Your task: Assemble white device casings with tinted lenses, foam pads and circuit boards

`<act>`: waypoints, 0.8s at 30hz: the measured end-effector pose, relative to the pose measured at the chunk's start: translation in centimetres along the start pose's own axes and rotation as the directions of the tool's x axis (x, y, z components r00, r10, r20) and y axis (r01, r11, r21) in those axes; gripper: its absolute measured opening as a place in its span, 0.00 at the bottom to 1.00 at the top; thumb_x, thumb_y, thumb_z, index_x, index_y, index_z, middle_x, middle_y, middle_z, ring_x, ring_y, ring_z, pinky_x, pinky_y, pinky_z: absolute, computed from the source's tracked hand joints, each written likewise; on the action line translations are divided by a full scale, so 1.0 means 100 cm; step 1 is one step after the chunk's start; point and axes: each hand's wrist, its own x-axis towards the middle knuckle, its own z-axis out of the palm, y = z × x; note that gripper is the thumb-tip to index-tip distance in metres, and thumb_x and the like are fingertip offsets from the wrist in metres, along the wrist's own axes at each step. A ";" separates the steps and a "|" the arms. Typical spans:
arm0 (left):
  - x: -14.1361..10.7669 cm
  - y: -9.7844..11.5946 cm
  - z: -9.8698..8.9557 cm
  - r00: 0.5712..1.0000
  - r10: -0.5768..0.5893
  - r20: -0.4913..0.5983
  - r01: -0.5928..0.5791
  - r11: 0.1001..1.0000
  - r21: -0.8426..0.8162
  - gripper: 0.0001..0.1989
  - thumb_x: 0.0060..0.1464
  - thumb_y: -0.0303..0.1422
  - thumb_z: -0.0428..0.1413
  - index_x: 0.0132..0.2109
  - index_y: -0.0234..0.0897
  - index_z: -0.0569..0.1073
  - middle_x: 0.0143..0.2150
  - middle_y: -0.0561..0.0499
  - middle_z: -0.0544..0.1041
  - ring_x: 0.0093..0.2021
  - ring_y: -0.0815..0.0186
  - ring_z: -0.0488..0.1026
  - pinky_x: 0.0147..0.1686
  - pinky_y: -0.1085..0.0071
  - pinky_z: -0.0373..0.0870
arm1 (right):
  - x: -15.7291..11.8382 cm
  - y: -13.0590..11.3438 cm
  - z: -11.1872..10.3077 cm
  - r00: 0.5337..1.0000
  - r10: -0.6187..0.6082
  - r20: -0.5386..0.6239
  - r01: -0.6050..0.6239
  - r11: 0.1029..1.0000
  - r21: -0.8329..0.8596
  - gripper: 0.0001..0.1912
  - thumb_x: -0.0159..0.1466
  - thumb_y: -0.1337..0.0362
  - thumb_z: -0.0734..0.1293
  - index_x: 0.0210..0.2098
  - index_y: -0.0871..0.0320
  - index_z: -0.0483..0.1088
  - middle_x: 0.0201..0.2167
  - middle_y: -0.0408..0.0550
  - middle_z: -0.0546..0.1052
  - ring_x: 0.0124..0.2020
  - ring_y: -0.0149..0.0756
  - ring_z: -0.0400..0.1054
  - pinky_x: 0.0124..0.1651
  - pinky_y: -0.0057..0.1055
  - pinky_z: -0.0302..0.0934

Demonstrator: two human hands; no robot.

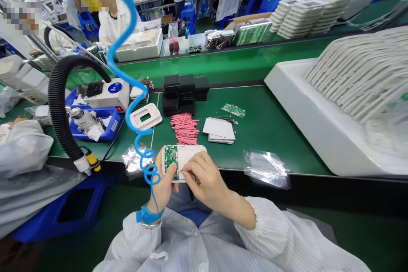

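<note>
A white plastic housing (191, 151) with a green circuit board (170, 157) in its left part is held over the table's front edge. My left hand (163, 185) is closed round the housing's left side, its thumb on the board. A blue strap with a coiled blue cord is on that wrist. My right hand (204, 176) is over the housing's right part, fingertips pinched at the board's lower right edge; what they pinch is too small to name. Beyond the housing lie pink strips (185, 128) and, to the right, a stack of white cards (219, 129).
Black boxes (179, 93) stand behind the strips. A white cover (145, 116), blue tray (110, 129) and black hose (57, 106) are left; a loose circuit board (233, 110) and large white bin (296, 114) are right. Clear plastic bags (267, 169) overhang the edge. A co-worker's sleeve (22, 148) is far left.
</note>
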 end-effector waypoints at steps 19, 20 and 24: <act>-0.009 0.003 0.007 0.996 -0.069 -0.059 0.076 0.989 0.130 0.30 0.53 0.42 0.55 0.59 0.39 0.57 0.26 0.58 0.67 0.14 0.78 0.57 0.11 0.80 0.57 | -0.006 0.001 0.006 0.999 -0.013 0.053 0.011 0.999 0.041 0.11 0.61 0.75 0.57 0.24 0.59 0.62 0.23 0.48 0.64 0.31 0.37 0.54 0.32 0.34 0.53; -0.010 0.002 0.007 0.996 -0.067 -0.067 0.076 0.988 0.133 0.30 0.52 0.42 0.55 0.59 0.39 0.57 0.26 0.58 0.66 0.14 0.79 0.57 0.11 0.80 0.57 | -0.006 0.000 0.007 0.999 -0.004 0.047 0.002 0.999 0.044 0.11 0.60 0.75 0.57 0.24 0.59 0.62 0.23 0.48 0.65 0.31 0.37 0.55 0.32 0.35 0.54; -0.010 0.000 0.003 0.994 -0.111 -0.005 0.111 0.993 0.050 0.29 0.52 0.41 0.56 0.59 0.39 0.59 0.24 0.58 0.66 0.13 0.79 0.56 0.10 0.81 0.56 | 0.001 -0.003 -0.008 0.991 -0.018 0.133 0.015 1.000 0.020 0.11 0.62 0.74 0.58 0.24 0.60 0.65 0.23 0.49 0.67 0.31 0.38 0.56 0.32 0.36 0.55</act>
